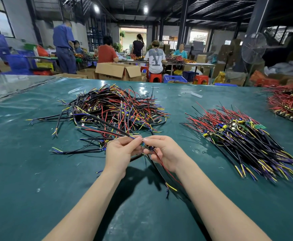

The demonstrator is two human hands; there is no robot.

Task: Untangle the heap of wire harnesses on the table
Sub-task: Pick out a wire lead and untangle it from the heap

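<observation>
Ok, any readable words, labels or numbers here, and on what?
"Y", a large graphic letter: back of a seated person's white T-shirt.
Circuit boards in the sorted pile: markings too small to read.
Cardboard box: no print legible.
Nothing else readable.

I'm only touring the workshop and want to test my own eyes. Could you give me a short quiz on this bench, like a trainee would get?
1. True or false: the left hand and right hand lie flat on the table, holding nothing.
2. Where is the neatly aligned pile relative to the tangled heap? A: to its left. B: to its right. C: on top of it.
3. Fill in: the stack at the table's far right edge is mostly ___ wire.
Key: 1 false, both pinch harness wires; 2 B; 3 red.
</observation>
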